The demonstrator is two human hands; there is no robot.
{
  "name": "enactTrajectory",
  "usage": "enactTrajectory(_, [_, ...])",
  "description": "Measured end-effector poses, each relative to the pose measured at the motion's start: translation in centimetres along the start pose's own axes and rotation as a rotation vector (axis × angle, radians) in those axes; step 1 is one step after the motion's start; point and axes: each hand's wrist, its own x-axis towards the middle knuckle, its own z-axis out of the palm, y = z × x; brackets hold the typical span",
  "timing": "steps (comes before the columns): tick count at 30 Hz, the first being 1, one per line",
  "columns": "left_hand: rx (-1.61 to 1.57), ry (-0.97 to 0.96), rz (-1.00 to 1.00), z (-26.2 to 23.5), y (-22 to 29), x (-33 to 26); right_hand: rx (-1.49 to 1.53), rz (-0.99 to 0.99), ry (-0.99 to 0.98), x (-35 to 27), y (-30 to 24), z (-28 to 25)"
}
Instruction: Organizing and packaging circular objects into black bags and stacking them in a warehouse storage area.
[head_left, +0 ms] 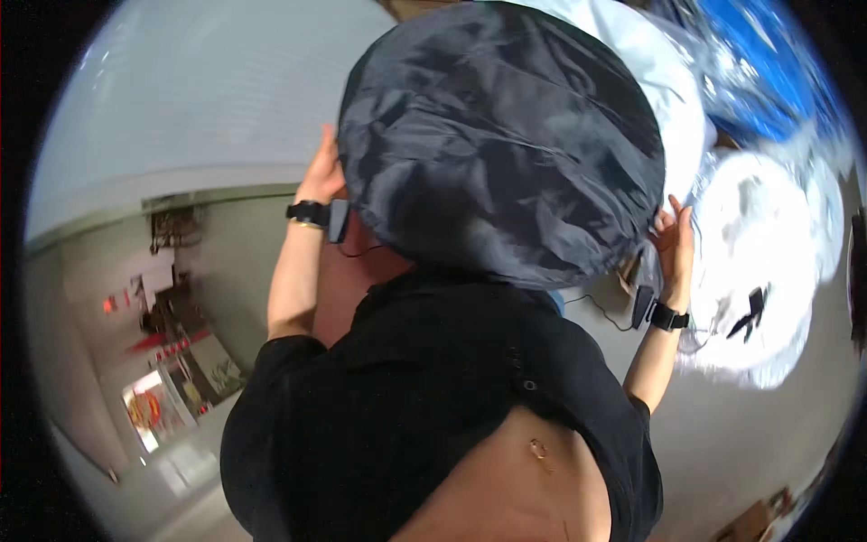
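Overhead, the person is holding a big dark fabric disc (501,135), rumpled and round, which is filling the frame's upper middle. At its nine o'clock edge the left hand (322,176) is lying flat against the rim, fingers spread upward. At its four o'clock edge the right hand (673,237) is gripping the rim, fingers curled onto the cloth. Both wrists are wearing black bands (308,213). Behind the disc, toward two o'clock, white bundles (759,235) and blue plastic (768,72) are lying.
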Motion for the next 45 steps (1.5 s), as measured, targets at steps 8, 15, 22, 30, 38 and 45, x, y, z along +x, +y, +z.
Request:
enactTrajectory(8, [0.084, -0.292, 0.228, 9.4, 2.6, -5.0, -0.605, -0.288, 0.161, 3.1, 5.8, 2.1])
enactTrajectory(15, [0.283, -0.412, 0.479, 18.6, 2.8, -11.7, -0.78, -0.415, 0.289, 4.8, 8.0, 0.7])
enactTrajectory(22, [0.552, -0.532, 0.667, 20.1, 2.1, -12.4, -0.677, -0.477, 0.289, 6.4, 9.4, -1.3])
enactTrajectory(30, [0.732, -0.59, 0.854, 21.4, 1.9, -13.7, -0.224, -0.405, 0.383, 5.8, 9.6, 0.4])
enactTrajectory(38, [0.812, -0.628, 0.931, 21.2, 1.9, -14.5, 0.219, -0.248, 0.165, 6.5, 9.4, -0.2])
enactTrajectory(45, [0.841, -0.633, 0.983, 21.1, 1.4, -15.0, 0.254, -0.237, 0.143, 5.8, 9.1, 1.0])
